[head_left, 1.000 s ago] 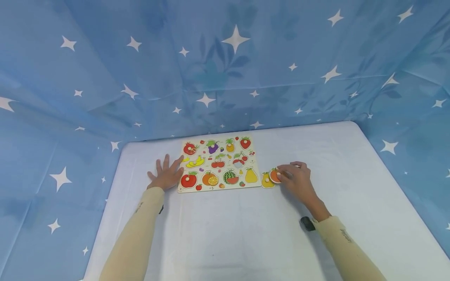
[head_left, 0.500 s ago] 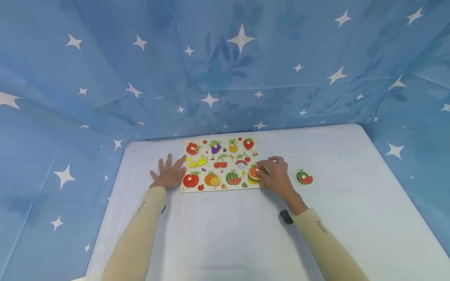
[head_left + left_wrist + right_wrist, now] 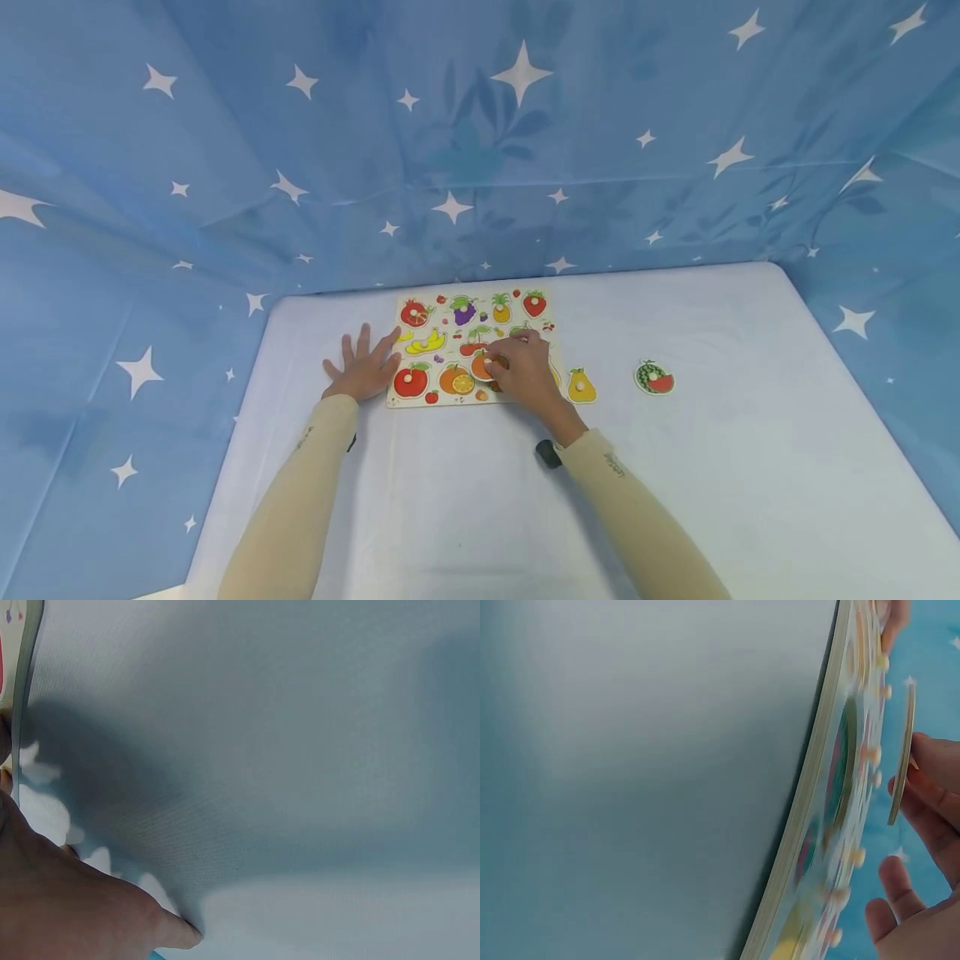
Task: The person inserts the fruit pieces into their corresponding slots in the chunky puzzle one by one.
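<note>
My right hand (image 3: 531, 377) pinches an orange-fruit puzzle piece (image 3: 479, 365) above the fruit puzzle board (image 3: 451, 400). Seen edge-on in the right wrist view, the puzzle piece (image 3: 902, 761) hangs between thumb and fingertips, apart from the board (image 3: 791, 847). At the board's left edge, my left hand (image 3: 363, 371) lies with spread fingers, its thumb side touching the edge. Beneath the piece and slightly left is the printed orange slot (image 3: 456, 380). The right hand hides part of the lower right of the board.
A pear piece (image 3: 582, 386) lies on the white table (image 3: 450, 500) just right of the board. Farther right is a watermelon piece (image 3: 655, 377). Knobbed pieces such as the apple (image 3: 410, 382) and the strawberry (image 3: 534, 304) sit in the board. Blue star-patterned cloth (image 3: 480, 167) hangs behind.
My right hand has carried the orange piece leftward, from beside the pear piece on the right to over the board. The watermelon piece has come into view. The left hand stays put.
</note>
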{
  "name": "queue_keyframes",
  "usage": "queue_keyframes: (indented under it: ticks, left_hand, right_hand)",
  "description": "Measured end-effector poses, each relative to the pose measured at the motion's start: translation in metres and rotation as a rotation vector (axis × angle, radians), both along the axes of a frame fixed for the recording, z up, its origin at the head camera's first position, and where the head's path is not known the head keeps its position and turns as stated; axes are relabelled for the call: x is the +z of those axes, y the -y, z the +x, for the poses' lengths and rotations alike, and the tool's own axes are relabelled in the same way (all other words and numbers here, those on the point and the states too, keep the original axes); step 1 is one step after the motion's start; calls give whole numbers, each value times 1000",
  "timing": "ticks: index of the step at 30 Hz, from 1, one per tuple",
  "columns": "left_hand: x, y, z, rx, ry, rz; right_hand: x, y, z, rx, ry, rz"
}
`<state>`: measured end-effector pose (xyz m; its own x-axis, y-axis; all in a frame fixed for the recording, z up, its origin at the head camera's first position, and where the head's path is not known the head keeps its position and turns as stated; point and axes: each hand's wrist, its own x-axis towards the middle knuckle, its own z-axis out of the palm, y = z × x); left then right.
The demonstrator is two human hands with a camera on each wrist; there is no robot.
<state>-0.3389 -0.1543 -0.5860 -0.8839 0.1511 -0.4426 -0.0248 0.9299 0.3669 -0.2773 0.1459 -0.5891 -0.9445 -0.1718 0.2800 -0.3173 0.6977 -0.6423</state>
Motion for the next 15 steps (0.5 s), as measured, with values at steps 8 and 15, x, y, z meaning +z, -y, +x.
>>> queue_keyframes:
  ticks: [8,15]
  left_hand:
    - [-6,1,-1,5,-5,17]
    - [0,0,1,2,-6,4]
  right_hand:
    - [2,38,-6,31,42,81]
    - [-2,59,-6,10,79,130]
